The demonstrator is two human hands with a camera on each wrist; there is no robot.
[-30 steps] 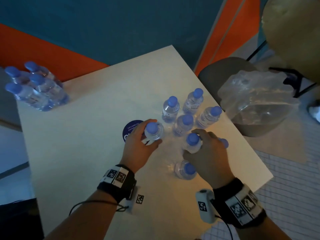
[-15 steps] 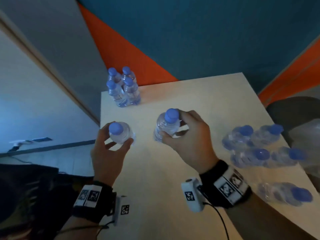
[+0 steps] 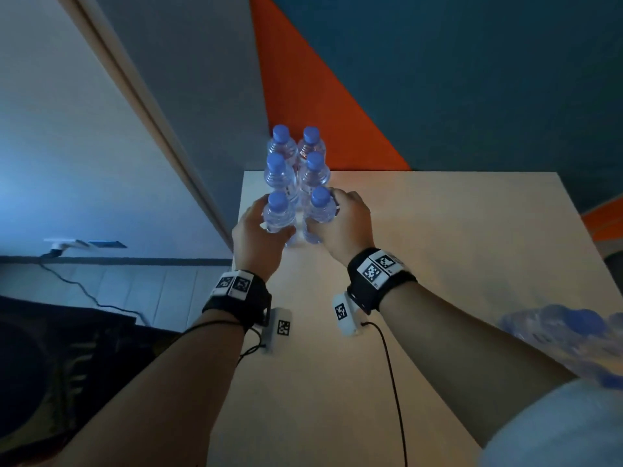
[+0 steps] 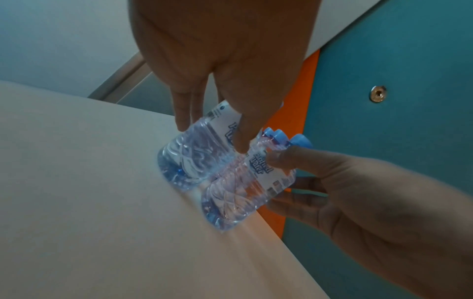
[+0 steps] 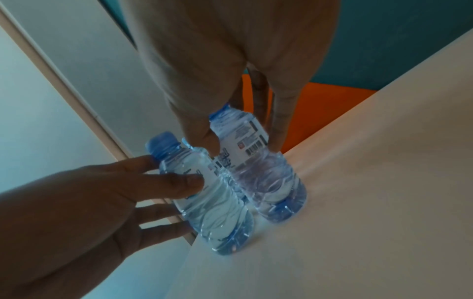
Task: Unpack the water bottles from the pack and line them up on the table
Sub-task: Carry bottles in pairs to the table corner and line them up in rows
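Observation:
Several clear water bottles with blue caps [image 3: 296, 156] stand in two columns at the far left corner of the pale table [image 3: 438, 264]. My left hand [image 3: 269, 224] grips one more bottle [image 3: 278, 214] at the front of the left column. My right hand [image 3: 325, 214] grips another bottle [image 3: 320, 210] at the front of the right column. In the left wrist view, fingers and thumb curl round the left bottle [image 4: 189, 159], whose base is on the table. The right wrist view shows the right bottle [image 5: 263, 172] upright, close beside the left one [image 5: 212, 206].
The table's left edge [image 3: 236, 237] runs right beside the left bottle, with floor and a cable [image 3: 77, 288] below. More bottles [image 3: 556, 332] show as a blur at the right edge. A blue and orange wall [image 3: 337, 112] stands behind the table.
Both hands have carried their bottles from the middle of the table to the far left corner and set them down in front of the standing bottles. The head view has turned left.

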